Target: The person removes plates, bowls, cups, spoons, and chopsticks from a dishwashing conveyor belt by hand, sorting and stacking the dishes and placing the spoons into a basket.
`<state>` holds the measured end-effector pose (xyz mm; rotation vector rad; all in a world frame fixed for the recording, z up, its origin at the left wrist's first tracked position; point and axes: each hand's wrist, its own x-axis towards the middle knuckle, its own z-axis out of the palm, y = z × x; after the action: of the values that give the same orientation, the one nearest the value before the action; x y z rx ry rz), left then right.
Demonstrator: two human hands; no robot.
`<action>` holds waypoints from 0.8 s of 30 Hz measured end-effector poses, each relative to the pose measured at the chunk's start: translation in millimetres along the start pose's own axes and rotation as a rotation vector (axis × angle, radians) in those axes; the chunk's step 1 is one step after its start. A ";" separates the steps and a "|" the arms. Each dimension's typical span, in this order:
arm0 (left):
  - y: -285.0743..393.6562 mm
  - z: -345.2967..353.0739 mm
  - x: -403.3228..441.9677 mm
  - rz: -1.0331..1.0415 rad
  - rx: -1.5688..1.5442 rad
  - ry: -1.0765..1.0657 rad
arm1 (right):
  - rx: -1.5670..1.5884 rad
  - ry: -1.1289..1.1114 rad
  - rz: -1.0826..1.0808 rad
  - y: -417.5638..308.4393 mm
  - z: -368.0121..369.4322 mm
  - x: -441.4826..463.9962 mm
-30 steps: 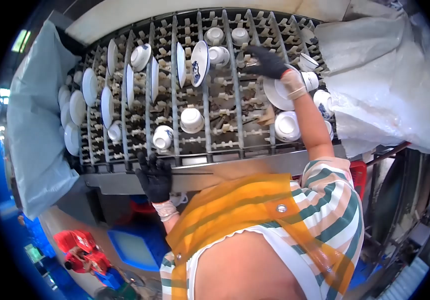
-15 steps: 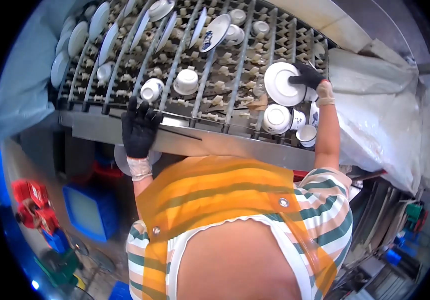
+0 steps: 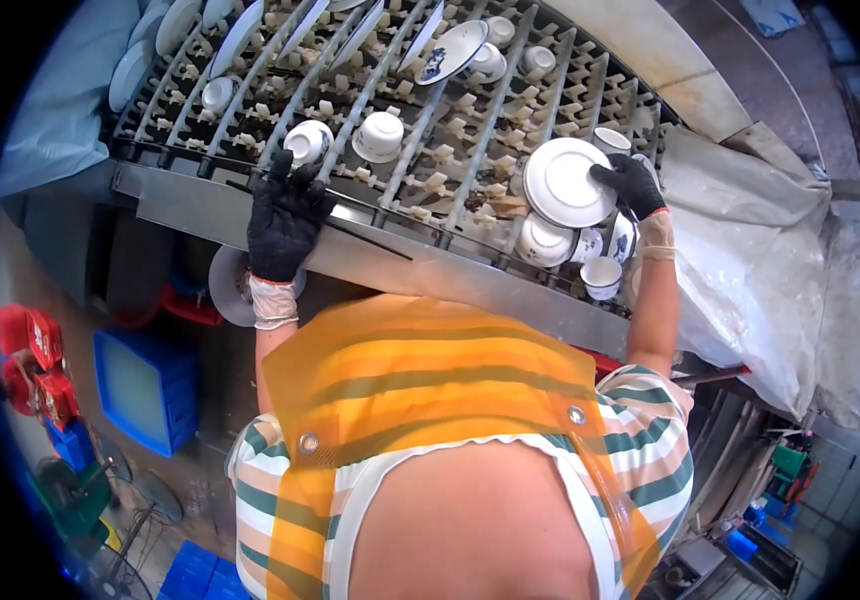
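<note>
Right hand (image 3: 628, 188), black glove, at my two o'clock: part-curled, thumb over the rim of a white plate (image 3: 568, 184) at its nine o'clock, pinching the edge; the fingers behind are partly hidden from me. Left hand (image 3: 285, 222), black glove, at ten o'clock: palm up, fingers loosely spread, tips just beside a small bowl (image 3: 305, 145); contact I cannot tell. Surface: slatted rack (image 3: 430, 185) with pale pegs, spanning ten to two o'clock. On it, an upturned white bowl (image 3: 380, 136) towards twelve; a blue-patterned dish (image 3: 453, 52) at twelve, tilted; below the held plate, at its six o'clock, another bowl (image 3: 543, 242), and at five a cup (image 3: 601, 278). Room: plastic sheeting (image 3: 720, 270) at three; blue bin (image 3: 145, 392) at eight; blue crates (image 3: 202, 575) at seven; a person in red (image 3: 35, 362) towards nine. Changed, against one second ago: right hand then stretched over the rack beyond the plate, fingers extended, whereas I now log it drawn back onto the rim; my view has swung, the rack slanting more.
</note>
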<state>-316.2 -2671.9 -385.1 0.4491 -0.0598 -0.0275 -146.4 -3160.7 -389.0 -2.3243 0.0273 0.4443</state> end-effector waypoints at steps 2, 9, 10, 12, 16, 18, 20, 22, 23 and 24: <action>-4.8 -2.3 -0.1 0.005 -0.012 -0.023 | 0.070 0.108 -0.240 15.4 3.4 6.3; -25.9 -21.0 0.2 0.226 0.807 0.224 | -0.289 0.459 -0.888 -75.1 3.8 -32.2; -24.8 -16.7 0.5 0.209 0.812 0.210 | -0.334 0.449 -0.992 -95.0 10.9 -32.1; -20.8 -3.5 -1.2 -0.045 -0.061 -0.003 | -0.417 0.372 -1.127 -130.8 34.3 -26.9; -29.9 -0.2 -3.0 -0.025 -0.056 -0.012 | -0.510 0.103 -1.317 -147.2 116.7 1.5; -33.5 -0.5 -4.2 -0.027 -0.073 -0.014 | -0.394 0.213 -1.442 -153.0 124.7 2.9; -36.4 0.7 -7.8 -0.014 -0.096 -0.001 | -0.433 0.246 -1.425 -150.5 112.0 7.2; -41.8 2.3 -7.9 -0.012 -0.067 -0.039 | -0.519 0.168 -1.181 -139.9 91.9 11.4; -43.9 3.1 -8.3 -0.011 -0.073 -0.035 | -0.387 0.108 -1.216 -136.7 81.5 10.9; -45.2 4.0 -7.9 -0.021 -0.078 -0.036 | -0.407 0.078 -1.219 -133.3 80.3 9.4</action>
<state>-324.9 -2714.0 -401.6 0.3716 -0.0894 -0.0582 -142.2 -3009.0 -353.4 -2.2343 -1.4527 -0.2937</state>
